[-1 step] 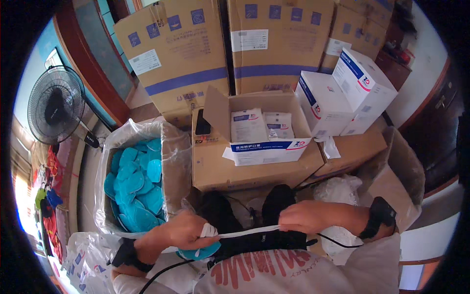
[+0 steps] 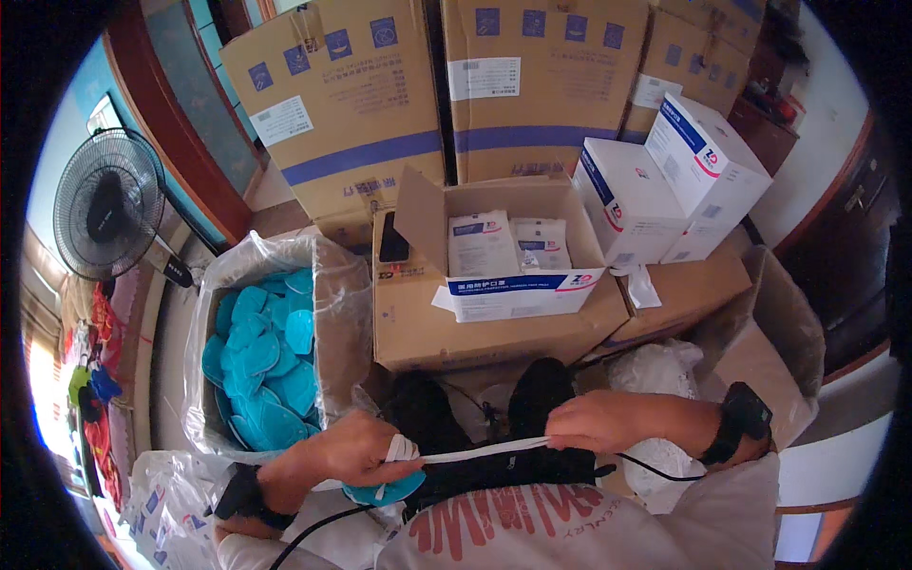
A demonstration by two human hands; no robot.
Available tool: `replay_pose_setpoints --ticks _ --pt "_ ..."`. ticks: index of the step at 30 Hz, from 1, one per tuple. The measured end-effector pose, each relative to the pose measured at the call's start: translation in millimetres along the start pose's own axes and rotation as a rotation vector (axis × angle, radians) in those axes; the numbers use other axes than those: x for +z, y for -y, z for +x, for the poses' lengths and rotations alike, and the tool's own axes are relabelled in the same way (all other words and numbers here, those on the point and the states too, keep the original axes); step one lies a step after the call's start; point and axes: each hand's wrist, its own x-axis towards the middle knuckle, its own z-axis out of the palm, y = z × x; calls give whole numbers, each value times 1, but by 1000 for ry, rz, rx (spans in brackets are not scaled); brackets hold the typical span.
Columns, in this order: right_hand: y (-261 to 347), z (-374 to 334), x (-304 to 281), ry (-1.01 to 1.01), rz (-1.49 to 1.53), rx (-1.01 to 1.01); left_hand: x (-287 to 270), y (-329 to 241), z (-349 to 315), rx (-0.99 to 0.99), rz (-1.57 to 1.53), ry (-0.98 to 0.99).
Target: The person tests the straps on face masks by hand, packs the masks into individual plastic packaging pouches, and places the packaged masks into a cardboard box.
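Note:
My left hand [image 2: 363, 450] is closed on one end of a bundle of white elastic straps [image 2: 483, 449], with white loops wrapped around its fingers. My right hand [image 2: 587, 421] pinches the other end, so the straps run taut across my lap. Just below my left hand lies a teal cup-shaped face mask [image 2: 391, 488], partly hidden by that hand. To the left, a large plastic-lined carton [image 2: 344, 313] holds a heap of teal face masks [image 2: 271, 361].
Ahead, an open white box [image 2: 513, 302] of packaged masks [image 2: 483, 249] stands on a brown carton [image 2: 418, 328], beside a dark phone [image 2: 393, 239]. White boxes [image 2: 632, 204] are stacked to its right. Tall cartons [image 2: 342, 104] rise behind. A fan [image 2: 109, 204] stands far left; a lined carton [image 2: 774, 332] is at right.
My hands have drawn very slightly apart, with the straps still held taut between them. Everything else looks the same.

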Motion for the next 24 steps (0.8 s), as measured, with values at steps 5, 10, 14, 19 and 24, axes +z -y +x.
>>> replay_pose_setpoints --ticks 5,10,14,19,24 --pt "-20 -36 -5 140 191 145 0 14 -25 -100 53 86" --pt "-58 -82 -37 -278 78 350 -40 37 -60 -689 -436 -772" --pt "-77 -46 -38 -483 853 557 -46 36 -28 -642 -840 -1087" --pt "-84 66 -19 -608 1228 144 -45 14 48 -537 -1098 -1111" --pt "-67 129 2 -512 1285 50 -56 -6 82 -396 -1171 -987"
